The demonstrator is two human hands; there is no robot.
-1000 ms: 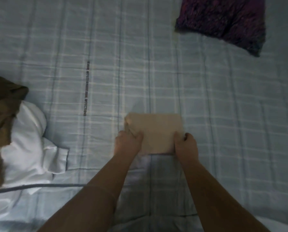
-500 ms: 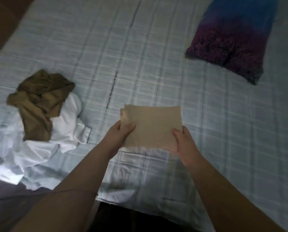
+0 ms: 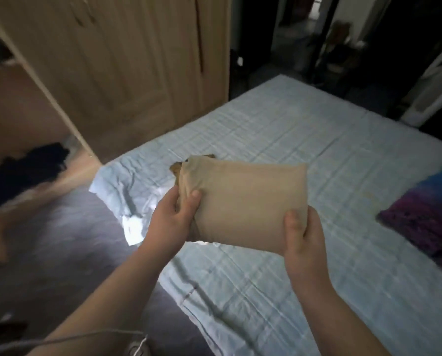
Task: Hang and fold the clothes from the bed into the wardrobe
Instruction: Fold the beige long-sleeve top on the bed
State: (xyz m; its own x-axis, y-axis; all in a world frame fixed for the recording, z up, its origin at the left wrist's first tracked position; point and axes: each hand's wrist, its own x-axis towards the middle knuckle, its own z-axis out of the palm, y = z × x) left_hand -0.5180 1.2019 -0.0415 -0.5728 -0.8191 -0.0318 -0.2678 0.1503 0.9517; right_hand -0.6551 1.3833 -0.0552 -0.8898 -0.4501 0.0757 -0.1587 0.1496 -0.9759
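Observation:
A folded beige garment (image 3: 248, 201) is held up above the bed (image 3: 279, 134), which has a light blue checked sheet. My left hand (image 3: 175, 217) grips the garment's left edge, thumb on top. My right hand (image 3: 300, 235) grips its near right corner. Behind the beige garment, a bit of the brown garment (image 3: 176, 167) and the white clothes (image 3: 135, 222) on the bed edge show. The wooden wardrobe (image 3: 117, 68) stands at the left, with an open compartment (image 3: 22, 140).
A purple and blue cloth (image 3: 425, 217) lies on the bed at the right. Dark clothes (image 3: 24, 170) lie low in the open wardrobe compartment. Grey floor (image 3: 60, 253) runs between bed and wardrobe. A white cable (image 3: 68, 339) crosses the bottom left.
Both hands have lifted the folded beige garment off the bed. My view has swung left and up, bringing the wardrobe and floor into sight.

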